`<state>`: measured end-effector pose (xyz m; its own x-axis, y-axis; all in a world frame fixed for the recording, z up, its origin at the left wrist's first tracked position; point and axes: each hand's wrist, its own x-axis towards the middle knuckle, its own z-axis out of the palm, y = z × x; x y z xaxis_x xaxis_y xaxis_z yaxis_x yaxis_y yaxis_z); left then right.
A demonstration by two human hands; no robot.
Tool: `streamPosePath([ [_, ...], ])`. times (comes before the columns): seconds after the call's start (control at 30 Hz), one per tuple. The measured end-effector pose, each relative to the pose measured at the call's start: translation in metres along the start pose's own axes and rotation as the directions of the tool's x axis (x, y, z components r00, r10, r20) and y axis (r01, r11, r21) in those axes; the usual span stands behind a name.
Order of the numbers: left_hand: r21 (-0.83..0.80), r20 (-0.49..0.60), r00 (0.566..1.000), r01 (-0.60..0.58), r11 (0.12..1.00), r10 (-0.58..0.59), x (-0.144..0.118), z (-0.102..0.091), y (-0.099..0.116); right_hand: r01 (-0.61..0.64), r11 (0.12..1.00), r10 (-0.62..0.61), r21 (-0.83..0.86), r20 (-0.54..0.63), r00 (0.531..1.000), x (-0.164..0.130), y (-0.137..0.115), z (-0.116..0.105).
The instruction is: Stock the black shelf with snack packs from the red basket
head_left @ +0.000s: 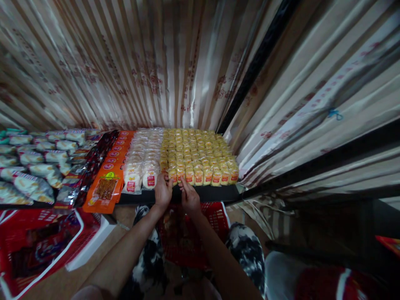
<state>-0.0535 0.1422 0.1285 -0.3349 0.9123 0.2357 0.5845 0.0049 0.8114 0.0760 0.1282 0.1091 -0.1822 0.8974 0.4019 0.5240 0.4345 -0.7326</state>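
On the low shelf, small yellow wrapped cakes with red and white labels stand in tight rows. My left hand is at the front left corner of these rows, its fingers closed on a yellow wrapped cake. Close beside it, my right hand pinches at the front of a neighbouring yellow wrapped cake. My fingers partly cover the lower edges of both packets. Just left of my left hand are clear bags of round white cakes.
Orange snack packs, dark packets and white-and-blue bags fill the shelf leftward. A red basket sits between my knees; another red basket stands lower left. Striped sheeting hangs behind, with a dark post.
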Motion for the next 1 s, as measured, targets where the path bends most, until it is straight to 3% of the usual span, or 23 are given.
streamPosePath([
  [0.13, 0.051, 0.008, 0.999, -0.054, 0.997, 0.053, 0.0028, 0.0001, 0.0003, -0.011, 1.0, 0.011, -0.006, -0.002, 1.0, 0.0, 0.0012, 0.0022],
  [0.77, 0.083, 0.0, 0.998, -0.058, 0.995, 0.058, 0.0062, 0.0047, 0.0042, -0.027, 0.999, 0.027, -0.043, -0.014, 1.0, 0.0009, 0.003, 0.0072],
  [1.0, 0.107, -0.023, 0.998, -0.057, 0.993, 0.06, 0.006, 0.0066, 0.0019, -0.013, 1.0, 0.014, 0.022, -0.013, 1.0, 0.0, 0.008, 0.0077],
])
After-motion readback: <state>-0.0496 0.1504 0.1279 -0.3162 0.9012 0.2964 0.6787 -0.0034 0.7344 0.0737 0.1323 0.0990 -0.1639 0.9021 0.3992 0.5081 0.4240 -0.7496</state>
